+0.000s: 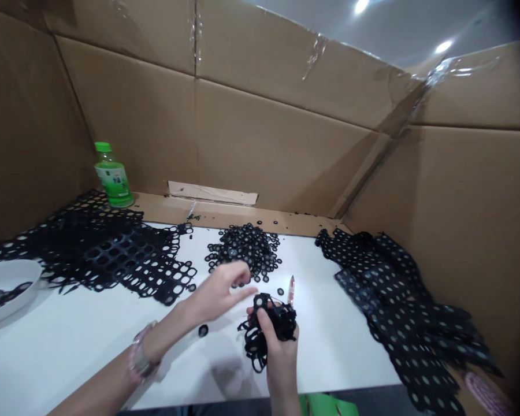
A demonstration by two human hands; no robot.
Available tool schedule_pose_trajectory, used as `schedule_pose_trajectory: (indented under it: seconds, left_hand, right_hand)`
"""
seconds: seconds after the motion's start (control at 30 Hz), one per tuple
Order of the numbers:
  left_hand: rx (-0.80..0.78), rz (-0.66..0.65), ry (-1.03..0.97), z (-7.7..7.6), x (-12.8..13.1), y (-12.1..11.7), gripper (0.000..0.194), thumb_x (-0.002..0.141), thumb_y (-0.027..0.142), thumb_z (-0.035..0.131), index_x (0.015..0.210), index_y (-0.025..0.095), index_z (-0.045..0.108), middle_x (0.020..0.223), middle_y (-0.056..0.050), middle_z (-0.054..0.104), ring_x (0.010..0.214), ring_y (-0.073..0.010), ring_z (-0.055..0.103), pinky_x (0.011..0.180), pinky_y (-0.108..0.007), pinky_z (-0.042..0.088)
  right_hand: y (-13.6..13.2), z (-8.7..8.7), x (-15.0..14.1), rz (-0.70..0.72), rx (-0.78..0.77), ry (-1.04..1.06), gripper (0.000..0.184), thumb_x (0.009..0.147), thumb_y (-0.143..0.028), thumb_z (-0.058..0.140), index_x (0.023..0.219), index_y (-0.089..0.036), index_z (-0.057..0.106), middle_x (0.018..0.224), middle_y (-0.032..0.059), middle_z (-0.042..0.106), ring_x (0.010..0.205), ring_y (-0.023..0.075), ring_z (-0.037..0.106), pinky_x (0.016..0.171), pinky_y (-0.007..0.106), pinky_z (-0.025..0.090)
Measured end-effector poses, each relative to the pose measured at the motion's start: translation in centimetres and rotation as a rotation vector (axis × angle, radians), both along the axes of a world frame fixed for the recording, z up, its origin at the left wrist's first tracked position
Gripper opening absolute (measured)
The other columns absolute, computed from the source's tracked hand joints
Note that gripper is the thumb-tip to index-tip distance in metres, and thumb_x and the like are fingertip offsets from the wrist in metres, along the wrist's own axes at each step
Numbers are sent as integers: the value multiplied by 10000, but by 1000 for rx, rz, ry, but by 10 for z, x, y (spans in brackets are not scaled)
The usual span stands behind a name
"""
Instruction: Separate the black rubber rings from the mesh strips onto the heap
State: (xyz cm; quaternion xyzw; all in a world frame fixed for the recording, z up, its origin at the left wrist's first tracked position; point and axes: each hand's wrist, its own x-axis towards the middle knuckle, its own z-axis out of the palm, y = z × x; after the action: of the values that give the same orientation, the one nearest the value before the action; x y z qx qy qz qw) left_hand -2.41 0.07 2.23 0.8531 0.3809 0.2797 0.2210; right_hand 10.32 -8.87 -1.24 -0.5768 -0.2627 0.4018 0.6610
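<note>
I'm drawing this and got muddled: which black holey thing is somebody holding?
The small crumpled bunch in the right hand. The wide-holed sheets on the left and the dotted sheets on the right lie spread out, unheld.

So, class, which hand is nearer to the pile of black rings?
Left. The left hand is at the near edge of the pile; the right hand, holding black mesh, is farther back.

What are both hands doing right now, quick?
Left hand: open, fingers curled and thumb apart, nothing seen in it.
Right hand: closed, holding a crumpled clump of black perforated webbing.
</note>
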Motion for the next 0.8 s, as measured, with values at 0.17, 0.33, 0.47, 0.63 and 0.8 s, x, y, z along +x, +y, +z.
schedule_pose_trajectory:
  seconds: [0.17, 0.33, 0.47, 0.63, 0.8]
  left_hand:
    - [-118, -228, 52, 17, 7, -31, 284, 901, 319, 377, 689, 165, 488, 686, 11, 532, 638, -113, 467, 598, -211, 348]
    - [-115, -174, -1, -6, 0, -27, 317, 917, 217, 284, 670, 164, 476, 649, 4, 518, 601, -108, 465, 584, -210, 347]
    - [-80, -95, -110, -4, -12, -31, 276, 915, 222, 293, 737, 165, 496, 660, 6, 517, 609, -107, 475, 590, -211, 350]
    - [-20, -172, -54, 15, -13, -39, 161, 847, 324, 477, 797, 171, 486, 712, 4, 494, 622, -115, 450, 564, -218, 348]
    - [-12, -196, 24, 18, -12, -37, 192, 893, 277, 387, 752, 174, 469, 698, 1, 492, 625, -120, 448, 565, -226, 337]
  right_hand:
    - [-4, 1, 0, -5, -59, -52, 463, 540, -380, 756, 881, -148, 545, 825, 61, 683, 802, 221, 640, 675, 291, 517]
    - [-9, 6, 1, 86, -14, 110, 454, 593, -410, 724, 915, -162, 521, 762, 45, 687, 742, 234, 659, 665, 334, 522]
    - [-9, 14, 0, 43, -16, 62, 453, 571, -377, 743, 894, -154, 517, 721, 42, 687, 714, 237, 664, 646, 328, 522]
    - [-9, 16, -5, -7, -27, -55, 387, 564, -367, 737, 838, -164, 555, 806, 41, 687, 790, 221, 647, 670, 295, 518]
    - [-11, 13, -4, 16, -6, -99, 367, 567, -363, 737, 833, -163, 581, 801, 35, 682, 799, 217, 640, 671, 297, 522]
